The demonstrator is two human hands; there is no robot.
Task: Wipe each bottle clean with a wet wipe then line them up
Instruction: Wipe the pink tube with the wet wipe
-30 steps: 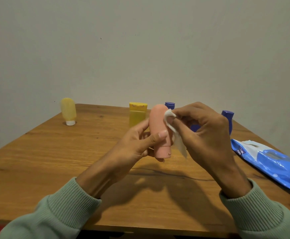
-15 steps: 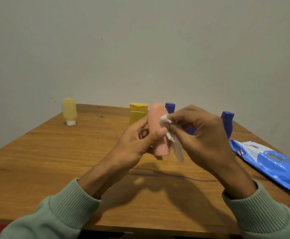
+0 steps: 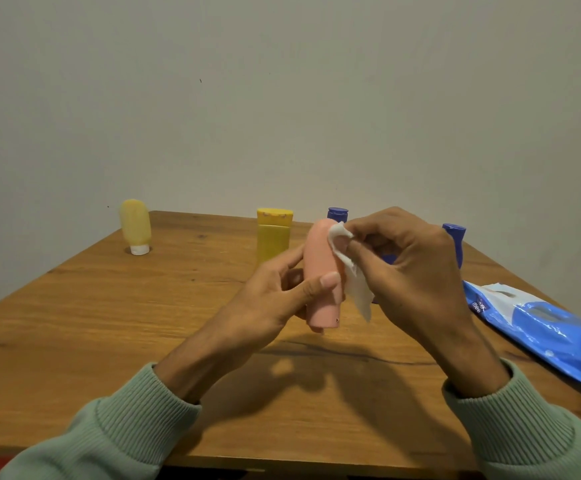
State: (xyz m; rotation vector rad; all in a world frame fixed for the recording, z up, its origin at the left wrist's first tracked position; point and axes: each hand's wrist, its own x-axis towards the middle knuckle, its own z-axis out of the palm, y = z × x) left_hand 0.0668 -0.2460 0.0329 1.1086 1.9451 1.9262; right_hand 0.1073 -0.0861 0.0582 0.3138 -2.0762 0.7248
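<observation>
Two grips engaged: left grip [image 3: 275, 303] curls round pink bottle [image 3: 322, 271], held near upright above worktop [image 3: 109, 323]; right grip [image 3: 410, 271] pinches wet wipe [image 3: 351, 271] against bottle's rounded top. Best: rotate bottle, drag wipe downward, cover every side.

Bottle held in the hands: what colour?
The bottle is plain salmon pink, with no label showing. The head view, the only one, shows it clearly.
</observation>
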